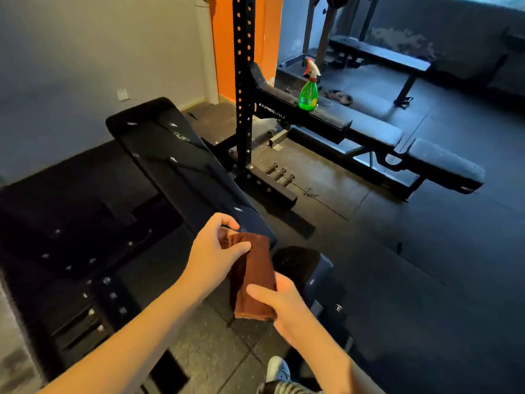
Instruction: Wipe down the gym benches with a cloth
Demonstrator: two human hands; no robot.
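Note:
A folded brown cloth (254,277) hangs between my two hands, just off the near end of a black inclined bench pad (176,157). My left hand (214,255) pinches the cloth's upper end beside the pad's lower edge. My right hand (279,307) grips the cloth's lower end from the right, thumb across its front. A second, flat black bench (397,146) stands further right, beyond the rack. A third bench (380,52) sits at the back of the room.
A green spray bottle (309,91) with a red-and-white trigger stands on the black rack arm (284,106). The rack's upright post (243,81) rises behind the inclined pad. Dark rubber flooring (426,265) stretches to the right. My shoe (278,368) shows at the bottom.

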